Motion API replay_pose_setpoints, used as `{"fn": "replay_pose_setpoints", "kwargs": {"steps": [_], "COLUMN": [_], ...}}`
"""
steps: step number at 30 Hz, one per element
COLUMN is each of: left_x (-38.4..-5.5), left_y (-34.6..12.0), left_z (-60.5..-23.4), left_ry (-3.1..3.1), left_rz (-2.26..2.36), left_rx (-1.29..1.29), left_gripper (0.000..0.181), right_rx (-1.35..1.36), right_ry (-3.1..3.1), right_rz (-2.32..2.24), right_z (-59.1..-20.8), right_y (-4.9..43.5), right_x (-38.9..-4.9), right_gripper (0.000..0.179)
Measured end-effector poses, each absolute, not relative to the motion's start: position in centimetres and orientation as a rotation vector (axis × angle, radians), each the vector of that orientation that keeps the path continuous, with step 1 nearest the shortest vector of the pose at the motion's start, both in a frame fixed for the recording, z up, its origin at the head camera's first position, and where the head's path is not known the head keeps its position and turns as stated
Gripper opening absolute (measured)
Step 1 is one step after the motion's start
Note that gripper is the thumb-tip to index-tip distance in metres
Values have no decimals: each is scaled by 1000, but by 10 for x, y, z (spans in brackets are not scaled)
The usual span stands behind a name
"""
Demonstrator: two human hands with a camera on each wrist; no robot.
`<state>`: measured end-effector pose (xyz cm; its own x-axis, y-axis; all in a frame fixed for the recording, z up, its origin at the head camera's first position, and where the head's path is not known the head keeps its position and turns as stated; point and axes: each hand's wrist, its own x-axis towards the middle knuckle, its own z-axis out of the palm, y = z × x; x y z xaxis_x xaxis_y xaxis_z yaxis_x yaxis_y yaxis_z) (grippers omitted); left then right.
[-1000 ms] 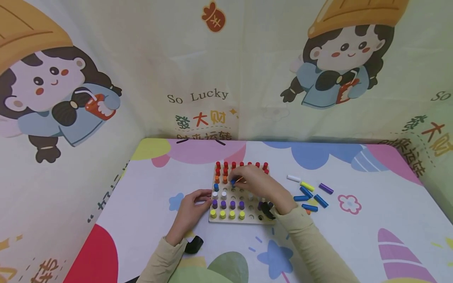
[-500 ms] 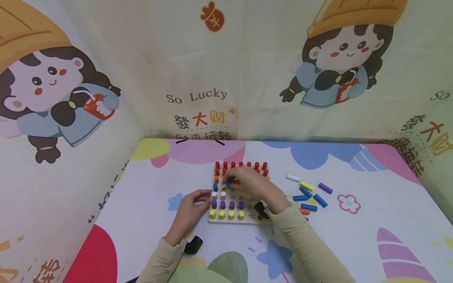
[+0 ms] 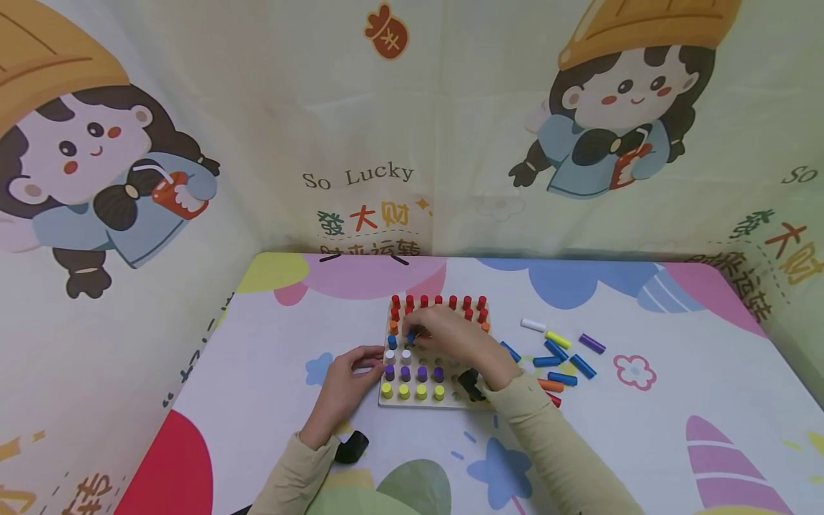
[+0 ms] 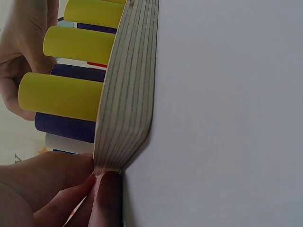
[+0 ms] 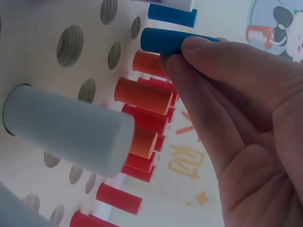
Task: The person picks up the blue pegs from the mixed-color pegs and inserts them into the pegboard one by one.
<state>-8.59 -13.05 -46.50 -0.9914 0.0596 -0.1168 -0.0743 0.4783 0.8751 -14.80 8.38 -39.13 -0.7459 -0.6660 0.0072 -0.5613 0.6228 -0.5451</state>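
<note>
Pinching a solid blue cylindrical peg [image 5: 160,41] between the thumb and fingers of the bare right hand [image 3: 444,329], over the left part of a pale layered-wood pegboard [image 4: 128,90] with round holes, near a seated blue peg [image 3: 392,342]. Leaving any contact between its lower end and a hole impossible to tell. Grasping the pegboard's left edge with the thumb and fingers of the bare left hand [image 3: 350,379]. Showing bright red cylindrical pegs [image 3: 453,302] standing upright along the pegboard's far side, with orange cylindrical pegs [image 3: 393,327] just in front. Showing also white cylindrical pegs [image 3: 406,356], then purple cylindrical pegs [image 3: 422,373], then yellow cylindrical pegs [image 3: 421,392] standing in rows toward the pegboard's near edge. Bearing the pegboard on a white cartoon-printed bench [image 3: 273,350], along with scattered loose cylindrical pegs [image 3: 584,365] in blue, white, yellow, purple, orange and red, lying to the pegboard's right.
</note>
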Motion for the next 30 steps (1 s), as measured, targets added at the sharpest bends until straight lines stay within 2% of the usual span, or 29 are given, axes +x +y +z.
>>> {"fn": "replay_pose_setpoints", "kwargs": {"steps": [10,30], "left_x": [-86,-85], "left_y": [-132,-131], "left_z": [-463,-462], "left_ry": [2594,2592], "left_rz": [1553,1549], "left_rx": [6,1], "left_gripper": [29,29], "right_rx": [-986,-1002], "right_ry": [2634,2651], "right_rz": [-776,-737], "right_z": [-398,-402], "right_y": [79,77], "right_x": [-150,-149], "right_gripper": [19,12]}}
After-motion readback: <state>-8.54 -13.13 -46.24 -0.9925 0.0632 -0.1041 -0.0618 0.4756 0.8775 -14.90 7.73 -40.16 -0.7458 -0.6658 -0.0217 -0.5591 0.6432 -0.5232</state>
